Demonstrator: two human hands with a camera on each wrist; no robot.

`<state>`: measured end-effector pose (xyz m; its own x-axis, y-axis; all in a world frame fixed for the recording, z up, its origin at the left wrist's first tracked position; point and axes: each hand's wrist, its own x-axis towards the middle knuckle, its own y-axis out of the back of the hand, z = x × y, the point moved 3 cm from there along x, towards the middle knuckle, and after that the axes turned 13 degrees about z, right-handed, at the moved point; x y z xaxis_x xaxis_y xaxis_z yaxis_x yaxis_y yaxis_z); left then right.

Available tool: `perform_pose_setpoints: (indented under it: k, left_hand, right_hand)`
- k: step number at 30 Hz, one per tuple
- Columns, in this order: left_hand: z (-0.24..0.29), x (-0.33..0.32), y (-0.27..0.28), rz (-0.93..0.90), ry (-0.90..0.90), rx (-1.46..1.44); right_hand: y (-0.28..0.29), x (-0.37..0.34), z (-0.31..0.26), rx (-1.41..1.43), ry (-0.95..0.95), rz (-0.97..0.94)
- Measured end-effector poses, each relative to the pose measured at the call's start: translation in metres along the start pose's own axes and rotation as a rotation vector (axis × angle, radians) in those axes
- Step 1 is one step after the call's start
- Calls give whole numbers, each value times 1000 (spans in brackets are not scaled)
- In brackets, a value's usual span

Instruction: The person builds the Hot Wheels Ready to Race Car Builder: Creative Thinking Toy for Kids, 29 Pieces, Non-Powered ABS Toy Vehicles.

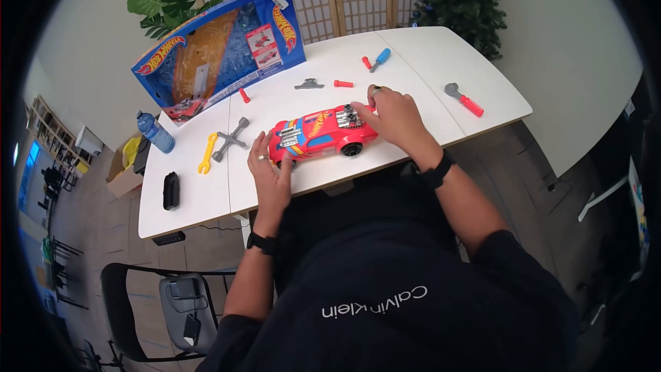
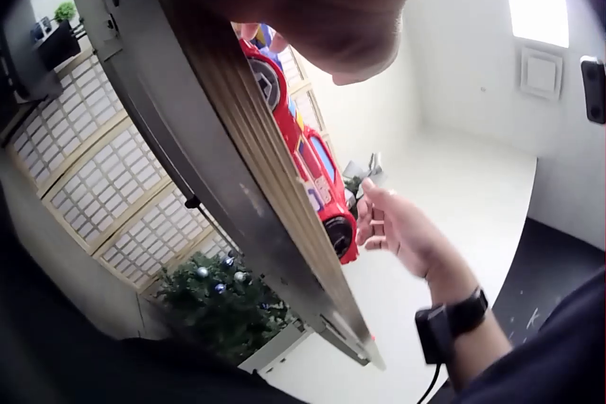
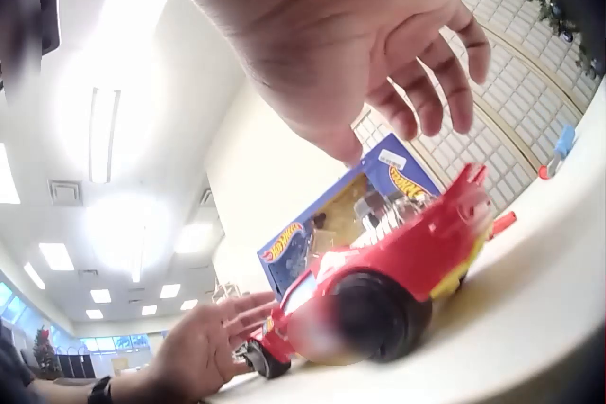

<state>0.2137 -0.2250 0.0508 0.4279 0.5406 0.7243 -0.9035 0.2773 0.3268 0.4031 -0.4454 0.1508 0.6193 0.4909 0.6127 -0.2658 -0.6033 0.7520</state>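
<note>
A red toy car (image 1: pixel 320 143) with blue and yellow markings stands on its wheels near the table's front edge. My left hand (image 1: pixel 272 178) rests against its nose, and the right wrist view shows this hand's (image 3: pixel 197 352) fingers fairly straight beside the front wheel. Over the rear end is my right hand (image 1: pixel 399 118), thumb near the silver engine (image 1: pixel 349 117). Seen from the right wrist, the right hand (image 3: pixel 365 53) hovers above the car (image 3: pixel 417 252) with loosely bent fingers and nothing in them.
Behind the car lie a grey part (image 1: pixel 309 84), red pieces (image 1: pixel 343 84) and a blue screwdriver (image 1: pixel 381 59). A hammer (image 1: pixel 466 100) is at right. Leftward are a grey cross wrench (image 1: pixel 231 140), yellow wrench (image 1: pixel 207 154), black case (image 1: pixel 171 191), bottle (image 1: pixel 155 132) and box (image 1: pixel 286 10).
</note>
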Motion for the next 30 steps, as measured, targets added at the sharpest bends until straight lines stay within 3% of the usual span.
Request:
perform_pose_setpoints:
  k: [1,3,9,11,17,24,27,30]
  left_hand:
    - [8,0,-1,-2,-1,-2]
    - [27,0,-7,-63,-191,201]
    - [64,26,-47,-232,-346,249]
    - [69,28,-61,-328,-352,319]
    - [62,19,-70,-173,-399,391]
    - [58,18,-68,-139,-370,422]
    - [56,17,-68,-135,-380,422]
    - [54,17,-68,-103,-396,425]
  right_hand:
    - [2,7,-1,-16,-62,-152]
    - [-8,13,-5,-47,8,-106]
    - [-45,30,-25,-187,128,-68]
    - [-55,38,-31,-301,168,-240]
    - [-70,33,-47,-362,149,-199]
    - [-84,18,-63,-528,126,-68]
    - [-89,21,-62,-484,60,-147]
    - [-95,22,-57,-454,88,-99]
